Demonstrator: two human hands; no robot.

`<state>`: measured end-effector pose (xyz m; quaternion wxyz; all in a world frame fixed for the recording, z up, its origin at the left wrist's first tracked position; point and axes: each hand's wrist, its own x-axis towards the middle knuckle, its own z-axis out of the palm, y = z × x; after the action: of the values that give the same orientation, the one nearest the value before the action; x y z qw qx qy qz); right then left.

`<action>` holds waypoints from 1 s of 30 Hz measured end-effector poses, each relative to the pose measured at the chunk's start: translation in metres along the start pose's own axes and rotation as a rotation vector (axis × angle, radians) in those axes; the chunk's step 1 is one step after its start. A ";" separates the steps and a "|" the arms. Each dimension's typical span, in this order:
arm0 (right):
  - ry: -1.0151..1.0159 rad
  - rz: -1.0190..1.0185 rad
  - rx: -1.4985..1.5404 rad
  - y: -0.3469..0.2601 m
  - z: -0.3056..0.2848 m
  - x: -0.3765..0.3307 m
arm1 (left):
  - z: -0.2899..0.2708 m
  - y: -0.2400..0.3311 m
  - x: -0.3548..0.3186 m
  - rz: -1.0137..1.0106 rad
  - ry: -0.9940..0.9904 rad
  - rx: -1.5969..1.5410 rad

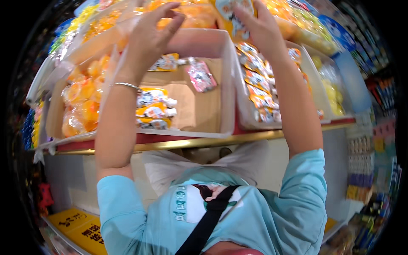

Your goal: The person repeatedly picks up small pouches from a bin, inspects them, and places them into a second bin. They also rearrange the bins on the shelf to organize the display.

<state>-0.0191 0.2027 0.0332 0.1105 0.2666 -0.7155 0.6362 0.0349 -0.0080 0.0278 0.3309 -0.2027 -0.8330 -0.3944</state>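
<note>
R hand [258, 22] on orange pouch [229, 21], top edge of view

Pouch at top ctr, in view over the far corner where mid bin [191, 133] meets R bin [272, 126]. Long axis approx near-far, near end tipped slightly R; far end cut by frame, so can't tell which way spout points. R grip closed on pouch, fingers across its face, blurred. L hand [151, 32]: grip open, thumb & fingers apart, toward mid bin's far L. In mid bin: stacked pouches [151, 111] near L, white caps pointing R; pink pouch [202, 77] farther back, cap far-L. Cardboard base [197, 110] shows btwn stack & R wall. Near rim just inside surface's [250, 136] gold edge.
</note>
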 end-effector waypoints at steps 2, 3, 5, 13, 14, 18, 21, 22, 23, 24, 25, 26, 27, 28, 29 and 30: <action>-0.072 0.111 -0.101 -0.022 -0.024 -0.006 | 0.005 0.003 0.001 -0.101 -0.047 0.013; -0.140 0.199 -0.200 -0.028 -0.040 -0.013 | 0.007 -0.001 -0.001 -0.073 -0.085 0.006; -0.407 0.253 -0.609 -0.022 -0.086 -0.018 | 0.009 -0.009 0.002 -0.004 -0.154 0.002; -0.813 0.934 -1.030 -0.018 -0.150 -0.069 | 0.012 -0.009 -0.002 -0.044 -0.194 -0.031; -0.795 0.959 -1.026 -0.015 -0.154 -0.074 | 0.011 -0.010 -0.003 -0.069 -0.212 -0.035; -0.801 0.616 -1.113 0.005 -0.177 -0.095 | 0.012 -0.011 0.000 -0.054 -0.227 0.009; -0.731 0.581 -1.417 -0.008 -0.161 -0.098 | 0.011 -0.011 -0.003 -0.093 -0.231 -0.005; -0.716 0.584 -1.467 -0.009 -0.162 -0.099 | 0.011 -0.010 -0.003 -0.108 -0.233 -0.012; -0.702 0.587 -1.516 -0.009 -0.164 -0.100 | 0.011 -0.009 -0.003 -0.123 -0.234 -0.019; -0.687 0.590 -1.566 -0.009 -0.165 -0.101 | 0.012 -0.008 -0.002 -0.124 -0.243 -0.026; -0.704 0.604 -1.592 -0.010 -0.162 -0.100 | 0.011 -0.008 -0.003 -0.129 -0.249 -0.028; -0.721 0.618 -1.619 -0.014 -0.156 -0.098 | 0.010 -0.007 -0.003 -0.134 -0.254 -0.029; -0.738 0.631 -1.645 -0.016 -0.152 -0.097 | 0.011 -0.008 -0.003 -0.133 -0.261 -0.043; -0.735 0.594 -1.674 -0.016 -0.150 -0.097 | 0.011 -0.008 -0.004 -0.130 -0.265 -0.058; -0.731 0.555 -1.703 -0.016 -0.151 -0.096 | 0.011 -0.008 -0.004 -0.127 -0.268 -0.071; -0.728 0.515 -1.731 -0.016 -0.152 -0.096 | 0.012 -0.009 -0.004 -0.142 -0.274 -0.050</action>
<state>0.0417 0.3727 0.0244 -0.1021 0.1089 -0.9625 -0.2267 0.0274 -0.0042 0.0148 0.1805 -0.2033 -0.8725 -0.4060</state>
